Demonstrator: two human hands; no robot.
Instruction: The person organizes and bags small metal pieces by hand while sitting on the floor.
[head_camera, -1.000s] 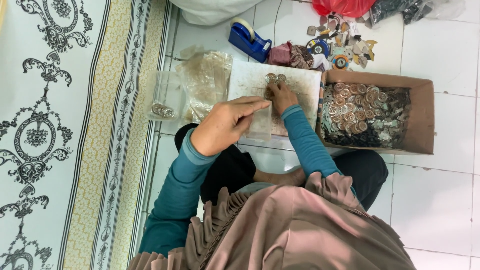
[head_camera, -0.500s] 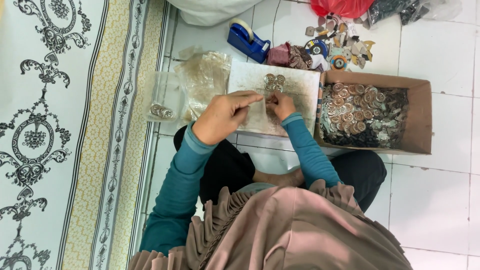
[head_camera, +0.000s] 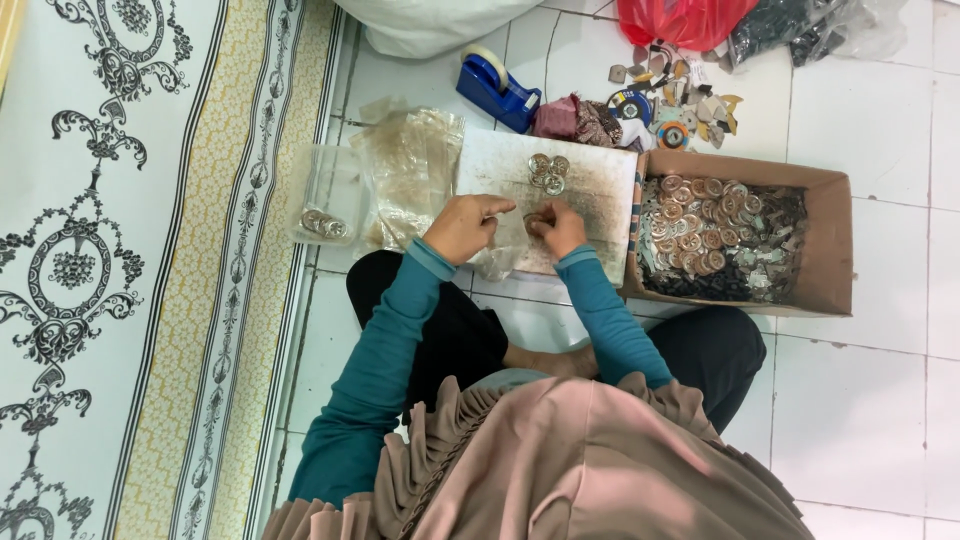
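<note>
Both hands meet over the near edge of a worn white board (head_camera: 600, 200) lying on the tiled floor. My left hand (head_camera: 462, 226) pinches the mouth of a small clear bag (head_camera: 497, 262) that hangs just below it. Fingertip to fingertip with it, my right hand (head_camera: 560, 228) is closed around a few small round metal pieces. A little pile of the same round metal pieces (head_camera: 549, 172) lies at the board's far edge, apart from both hands.
A cardboard box (head_camera: 830, 240) of round metal parts stands to the right of the board. To its left lie crumpled clear bags (head_camera: 410, 165) and a clear tub (head_camera: 325, 200) holding a few pieces. A blue tape dispenser (head_camera: 497, 88) and scraps (head_camera: 670, 100) lie beyond; a patterned mat (head_camera: 120, 250) runs along the left.
My right hand drew back from the pile at the board's far edge to the near edge. My left hand dropped lower and closed in until the two hands met.
</note>
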